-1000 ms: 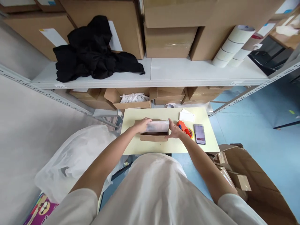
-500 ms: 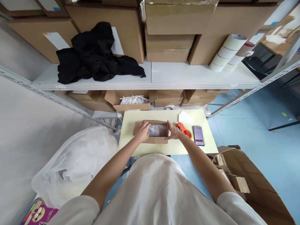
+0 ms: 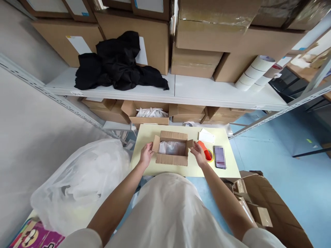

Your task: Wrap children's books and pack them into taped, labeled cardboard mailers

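Observation:
A small cardboard box (image 3: 171,159) stands on the pale yellow table with its flaps raised and spread. Inside lies something in clear plastic wrapping (image 3: 172,148); its kind cannot be made out. At the box's left end, my left hand (image 3: 146,155) has its fingers closed at the edge of the left flap. The fingers of my right hand (image 3: 198,154) hold the right flap by its outer edge. Just right of that hand is an orange tape dispenser (image 3: 204,148), next to a roll of yellow tape (image 3: 211,156).
A phone (image 3: 219,157) and white cards (image 3: 206,135) lie on the table's (image 3: 139,167) right side. Behind it rises a metal shelf (image 3: 207,91) with cartons, tape rolls (image 3: 254,73) and black cloth (image 3: 116,65). A large plastic bag (image 3: 85,182) sits left, an open carton (image 3: 276,206) right.
My left hand has drawn back from inside the box to its left flap. My right hand has shifted rightward with the right flap. The flaps now stand spread outward.

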Demonstrator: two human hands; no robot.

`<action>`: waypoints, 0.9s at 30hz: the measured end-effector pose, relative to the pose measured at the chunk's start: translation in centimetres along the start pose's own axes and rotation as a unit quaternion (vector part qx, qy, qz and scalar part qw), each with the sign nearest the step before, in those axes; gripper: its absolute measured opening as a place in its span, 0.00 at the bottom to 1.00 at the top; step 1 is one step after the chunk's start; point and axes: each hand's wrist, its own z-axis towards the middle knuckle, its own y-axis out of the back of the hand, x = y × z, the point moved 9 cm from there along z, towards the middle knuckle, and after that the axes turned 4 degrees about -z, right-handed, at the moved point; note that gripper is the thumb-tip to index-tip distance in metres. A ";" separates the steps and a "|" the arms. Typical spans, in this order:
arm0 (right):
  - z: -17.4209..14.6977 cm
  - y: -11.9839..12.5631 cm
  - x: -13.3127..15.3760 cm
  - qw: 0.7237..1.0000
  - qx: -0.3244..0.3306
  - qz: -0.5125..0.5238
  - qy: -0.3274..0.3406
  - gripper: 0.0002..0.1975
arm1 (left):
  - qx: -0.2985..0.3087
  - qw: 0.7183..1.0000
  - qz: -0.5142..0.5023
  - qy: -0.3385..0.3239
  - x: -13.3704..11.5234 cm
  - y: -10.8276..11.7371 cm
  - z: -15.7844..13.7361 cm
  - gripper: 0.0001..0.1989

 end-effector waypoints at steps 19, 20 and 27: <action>-3.1 -3.5 2.9 0.866 0.122 -0.425 0.233 0.19 | 0.320 0.709 0.548 -0.307 -0.7 -4.2 -0.7 0.18; -2.7 -3.2 3.0 0.882 0.093 -0.404 0.226 0.18 | 0.288 0.736 0.532 -0.303 -0.7 -3.9 -0.4 0.18; 0.3 -2.1 2.8 0.922 -0.024 -0.353 0.159 0.15 | 0.097 0.820 0.453 -0.335 -1.8 -2.8 0.4 0.23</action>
